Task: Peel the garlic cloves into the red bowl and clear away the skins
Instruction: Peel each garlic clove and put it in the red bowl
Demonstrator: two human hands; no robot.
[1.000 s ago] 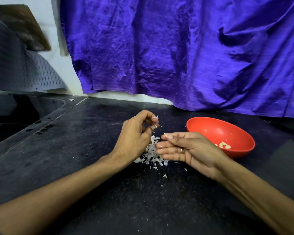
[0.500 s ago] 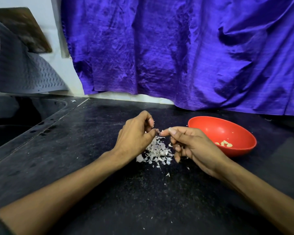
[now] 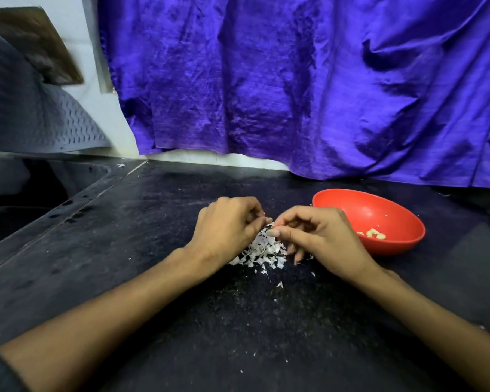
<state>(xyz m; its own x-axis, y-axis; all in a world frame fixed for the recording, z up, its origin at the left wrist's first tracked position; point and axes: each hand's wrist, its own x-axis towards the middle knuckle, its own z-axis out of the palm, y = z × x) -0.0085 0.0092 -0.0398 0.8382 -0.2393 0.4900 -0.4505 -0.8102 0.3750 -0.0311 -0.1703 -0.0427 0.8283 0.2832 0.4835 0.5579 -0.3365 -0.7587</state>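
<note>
White papery skins heaped (thin flakes) beneath both hands.

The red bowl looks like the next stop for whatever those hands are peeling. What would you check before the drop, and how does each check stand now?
1. Red bowl upright, open side up: ok.
2. Bowl beside the right hand, nothing between them: ok.
3. Room in the bowl: ok, only a few peeled cloves at the bottom.
4. Clove fully peeled: cannot tell, the fingers of the left hand and the right hand meet over it and hide it.
5. Skins kept out of the bowl: ok, the skin pile lies on the black counter under the hands.
</note>
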